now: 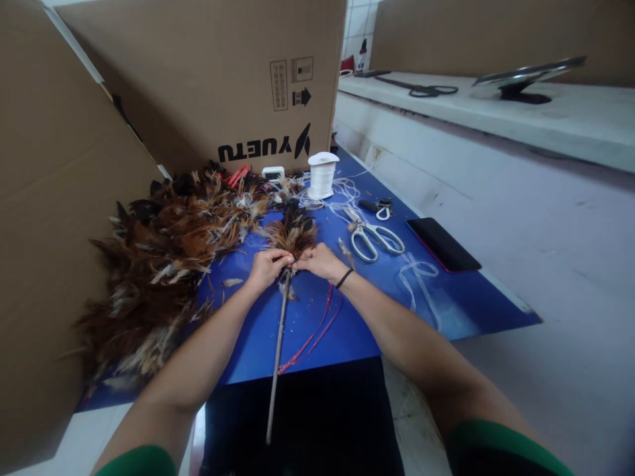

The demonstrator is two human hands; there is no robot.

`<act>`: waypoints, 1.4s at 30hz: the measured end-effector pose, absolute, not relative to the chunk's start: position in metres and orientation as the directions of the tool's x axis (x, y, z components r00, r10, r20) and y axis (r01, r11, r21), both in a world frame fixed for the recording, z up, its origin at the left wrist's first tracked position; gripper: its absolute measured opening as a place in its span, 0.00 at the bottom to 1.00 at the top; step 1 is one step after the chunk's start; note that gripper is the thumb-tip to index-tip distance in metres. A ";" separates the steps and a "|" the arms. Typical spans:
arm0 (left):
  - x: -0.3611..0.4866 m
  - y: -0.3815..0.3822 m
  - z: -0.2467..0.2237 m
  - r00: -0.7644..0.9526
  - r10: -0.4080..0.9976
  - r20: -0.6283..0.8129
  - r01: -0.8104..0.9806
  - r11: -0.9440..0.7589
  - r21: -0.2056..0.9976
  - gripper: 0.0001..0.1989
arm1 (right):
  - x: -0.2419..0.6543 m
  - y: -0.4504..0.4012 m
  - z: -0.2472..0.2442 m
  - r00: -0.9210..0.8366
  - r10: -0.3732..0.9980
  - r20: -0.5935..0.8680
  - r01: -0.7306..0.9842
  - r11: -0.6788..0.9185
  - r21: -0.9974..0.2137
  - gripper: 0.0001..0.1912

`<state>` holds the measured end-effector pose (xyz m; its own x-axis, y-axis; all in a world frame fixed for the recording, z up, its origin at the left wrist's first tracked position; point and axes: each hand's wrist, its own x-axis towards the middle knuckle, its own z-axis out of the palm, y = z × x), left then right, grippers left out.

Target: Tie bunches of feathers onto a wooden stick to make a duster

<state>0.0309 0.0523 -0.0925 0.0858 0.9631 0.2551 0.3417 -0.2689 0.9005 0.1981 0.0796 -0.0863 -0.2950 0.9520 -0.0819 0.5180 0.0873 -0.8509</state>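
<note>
A feather duster lies in front of me, its brown and black feathers bunched at the far end of a thin wooden stick. The stick reaches back past the table's near edge toward me. My left hand pinches the duster where feathers meet stick. From the other side, my right hand, with a dark band at the wrist, has its fingers closed on the same spot. Whatever fine thread or feather sits between the fingertips is too small to make out. A red plastic strip loops on the table below my right wrist.
A big feather pile covers the blue table's left side, against a cardboard box. Right of the duster are a white spool, scissors, clear plastic ribbon and a phone. A ledge runs along the right.
</note>
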 end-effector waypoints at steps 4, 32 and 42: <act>0.031 0.053 -0.094 0.106 0.938 0.329 0.477 -0.338 0.811 0.06 | 0.200 0.079 -0.084 -0.327 0.942 -0.073 0.524 0.116 -0.844 0.07; 0.036 0.045 -0.088 0.310 0.834 0.457 0.667 -0.533 0.521 0.06 | 0.218 0.046 -0.023 -0.654 0.728 0.205 0.439 0.586 -0.681 0.11; 0.035 0.042 -0.092 0.264 0.872 0.413 0.575 -0.486 0.658 0.03 | 0.214 0.055 -0.042 -0.524 0.803 0.285 0.692 0.596 -0.407 0.15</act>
<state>0.0350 0.0423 -0.0924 0.2638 0.8716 0.4132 0.5751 -0.4861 0.6581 0.2136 0.0551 -0.0420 -0.5238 0.8029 0.2848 0.6923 0.5960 -0.4069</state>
